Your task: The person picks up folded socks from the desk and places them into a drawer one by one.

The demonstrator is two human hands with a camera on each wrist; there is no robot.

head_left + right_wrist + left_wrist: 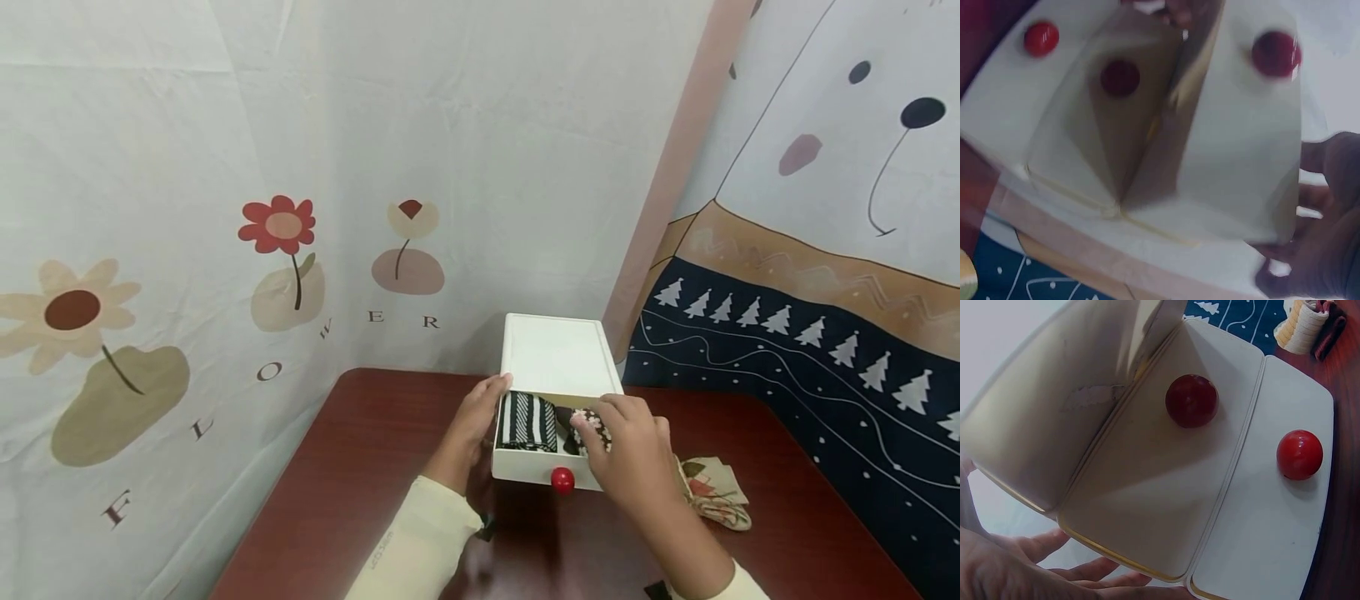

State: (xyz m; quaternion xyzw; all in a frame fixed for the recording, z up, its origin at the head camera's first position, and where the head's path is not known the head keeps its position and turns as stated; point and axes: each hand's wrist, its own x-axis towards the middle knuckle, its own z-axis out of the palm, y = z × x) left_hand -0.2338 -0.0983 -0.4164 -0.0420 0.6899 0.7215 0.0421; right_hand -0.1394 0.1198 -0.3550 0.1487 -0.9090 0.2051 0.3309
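A small white chest of drawers (562, 354) stands on the table with its top drawer (528, 468) pulled out. That drawer has a red knob (562, 480) on its front. Inside lie a black-and-white striped folded sock (528, 421) on the left and a dark folded sock with a floral print (583, 423) on the right. My left hand (477, 415) touches the left side of the chest, its fingers extended along it in the left wrist view. Over the drawer's right end, my right hand (637, 446) holds the floral sock between thumb and fingers, partly covering it.
Two lower drawers with red knobs (1192, 401) are closed. More patterned socks (716, 492) lie on the dark red table (300, 517), right of the chest. Printed cloth walls (487, 167) stand behind and to the right.
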